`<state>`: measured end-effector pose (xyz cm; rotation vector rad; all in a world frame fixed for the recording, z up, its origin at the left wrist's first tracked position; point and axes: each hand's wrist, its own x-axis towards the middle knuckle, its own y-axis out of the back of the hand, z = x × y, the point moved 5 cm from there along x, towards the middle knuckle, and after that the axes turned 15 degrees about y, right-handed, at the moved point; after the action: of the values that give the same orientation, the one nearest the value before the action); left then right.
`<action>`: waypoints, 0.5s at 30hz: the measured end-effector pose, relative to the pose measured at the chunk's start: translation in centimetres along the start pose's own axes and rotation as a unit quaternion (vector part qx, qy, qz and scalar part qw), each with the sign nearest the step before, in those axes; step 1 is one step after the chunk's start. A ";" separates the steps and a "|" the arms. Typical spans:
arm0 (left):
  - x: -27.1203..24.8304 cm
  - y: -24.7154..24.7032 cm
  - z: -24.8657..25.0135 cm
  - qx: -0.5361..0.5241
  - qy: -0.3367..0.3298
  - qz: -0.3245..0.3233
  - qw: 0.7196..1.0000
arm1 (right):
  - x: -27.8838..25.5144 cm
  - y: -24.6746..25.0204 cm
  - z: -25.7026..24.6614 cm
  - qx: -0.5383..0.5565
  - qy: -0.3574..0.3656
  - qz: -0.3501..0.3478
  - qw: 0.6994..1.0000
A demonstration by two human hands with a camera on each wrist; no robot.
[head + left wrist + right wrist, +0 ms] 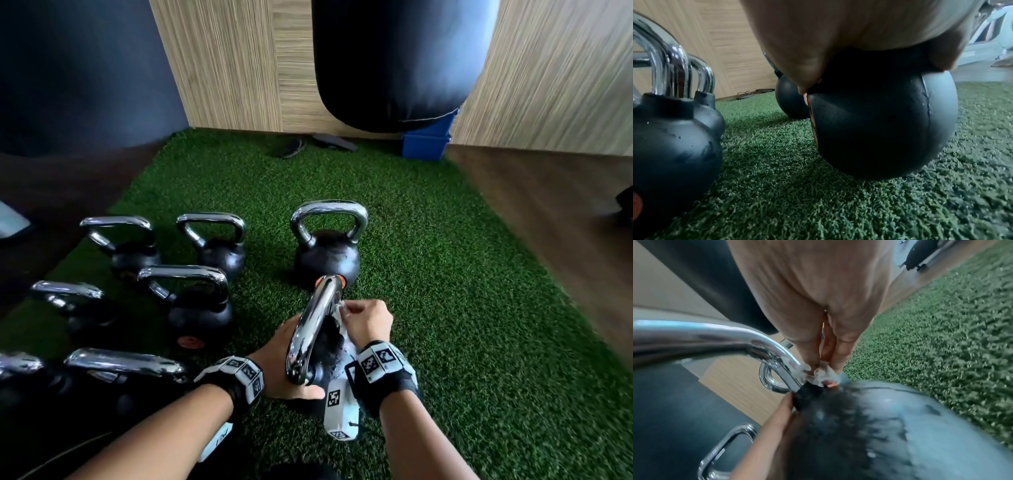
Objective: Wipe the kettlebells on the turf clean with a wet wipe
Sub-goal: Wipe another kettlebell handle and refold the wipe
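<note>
Head view shows your right hand (368, 323) pinching a crumpled white wet wipe (821, 374) against the chrome handle's base on the black round kettlebell (875, 123), which rests on green turf (445, 274). Your left hand (282, 363) cups its far side, fingers curled. Left of that grip crowd more chrome-handled kettlebells (197, 308); a blue bin (426, 144) lies well beyond.

left hand (279, 363) fingers hidden behind kettlebell (325, 346)

Wood-panelled walls (222, 68), dark floor (548, 192), hanging punchbag (394, 61)
</note>
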<state>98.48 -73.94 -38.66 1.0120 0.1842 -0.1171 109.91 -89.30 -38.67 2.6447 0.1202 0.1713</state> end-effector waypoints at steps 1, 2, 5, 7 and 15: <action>0.0 -0.1 0.1 -0.016 0.006 -0.011 1.000 | 0.2 0.1 -0.3 0.014 0.016 0.011 1.000; -0.1 -0.1 0.2 -0.028 0.009 -0.022 0.999 | 0.3 0.2 -0.6 0.033 0.036 0.026 0.998; -0.1 -0.2 -0.1 -0.043 0.024 -0.035 0.998 | 0.2 0.2 -1.1 0.091 0.064 0.051 0.993; -0.1 -0.4 -0.1 -0.029 0.017 -0.033 0.999 | 0.5 -0.1 -0.5 0.112 0.046 0.044 0.992; 0.5 -1.1 -1.6 -0.072 -0.005 0.005 0.997 | 1.4 0.6 -2.7 0.132 0.201 0.056 0.969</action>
<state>98.59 -73.18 -40.52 0.8688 0.1767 -0.0976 110.95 -88.40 -35.85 2.8452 0.1337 0.7806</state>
